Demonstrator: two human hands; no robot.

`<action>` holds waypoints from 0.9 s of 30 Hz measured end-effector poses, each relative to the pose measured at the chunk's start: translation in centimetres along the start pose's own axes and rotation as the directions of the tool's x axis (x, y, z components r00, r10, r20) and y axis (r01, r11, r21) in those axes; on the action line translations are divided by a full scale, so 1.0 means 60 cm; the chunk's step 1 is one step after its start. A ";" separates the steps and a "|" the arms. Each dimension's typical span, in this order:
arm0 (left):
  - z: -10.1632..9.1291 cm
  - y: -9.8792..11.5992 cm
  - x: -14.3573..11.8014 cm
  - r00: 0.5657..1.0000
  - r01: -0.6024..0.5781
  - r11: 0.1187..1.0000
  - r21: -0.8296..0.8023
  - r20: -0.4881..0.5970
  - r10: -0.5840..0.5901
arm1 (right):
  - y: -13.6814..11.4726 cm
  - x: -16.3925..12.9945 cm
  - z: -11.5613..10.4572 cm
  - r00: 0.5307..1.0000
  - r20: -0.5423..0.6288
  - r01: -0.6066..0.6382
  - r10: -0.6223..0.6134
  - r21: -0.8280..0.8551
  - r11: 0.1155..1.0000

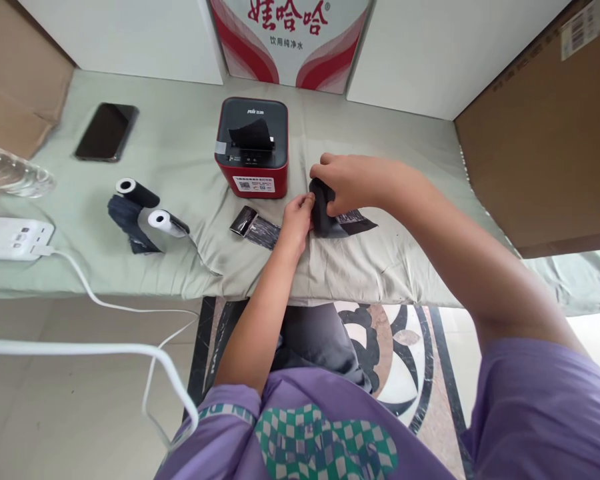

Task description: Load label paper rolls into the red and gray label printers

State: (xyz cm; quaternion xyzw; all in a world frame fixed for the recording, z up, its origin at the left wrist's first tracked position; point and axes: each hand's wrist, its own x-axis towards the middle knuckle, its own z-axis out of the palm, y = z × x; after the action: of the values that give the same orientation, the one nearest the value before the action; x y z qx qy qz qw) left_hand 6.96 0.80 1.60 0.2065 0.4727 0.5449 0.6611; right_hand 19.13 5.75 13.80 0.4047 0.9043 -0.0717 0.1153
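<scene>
My right hand (347,181) curls over the top of a black roll (322,212), thumb and fingers on it. At the roll's left side my left hand (299,219) pinches its edge with fingers closed. A black strip (356,225) extends from under the roll to the right; part of the roll is hidden by my fingers. Left of my left hand lies a small shiny black roll (244,221), a crinkled strip unwound from it. Behind it stands a red and black label printer (254,160) with a black sheet (251,135) sticking out of its top slot.
Two black rolls with white ends (137,193) (169,223) and a loose dark strip (133,223) lie to the left. Farther left are a phone (107,132), a clear bottle (15,172) and a white power strip (17,239) with its cable. Cardboard (545,147) stands at right.
</scene>
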 end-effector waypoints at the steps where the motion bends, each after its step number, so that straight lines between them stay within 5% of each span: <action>1: 0.000 0.001 0.000 1.000 0.004 1.000 0.000 0.000 -0.004 | -0.001 0.003 0.002 1.000 0.003 -0.003 0.003 -0.007 1.000; 11: -0.001 0.004 0.000 1.000 0.016 1.000 0.009 -0.014 -0.015 | -0.042 0.008 -0.005 0.996 0.048 -0.062 0.074 -0.211 0.976; 20: -0.001 0.007 -0.002 1.000 0.027 0.999 0.040 -0.006 -0.027 | -0.046 0.004 -0.010 0.995 0.060 -0.064 0.077 -0.189 0.980; 27: 0.001 0.011 -0.006 0.999 0.045 0.999 0.015 -0.023 -0.045 | 0.006 0.006 0.002 0.999 -0.019 -0.022 0.026 0.199 0.980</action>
State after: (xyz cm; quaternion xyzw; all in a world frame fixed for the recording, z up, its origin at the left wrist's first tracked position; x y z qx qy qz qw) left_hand 6.69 0.70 2.27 0.1948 0.4890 0.5285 0.6660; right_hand 19.18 6.22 13.59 0.4257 0.8890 -0.1557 0.0654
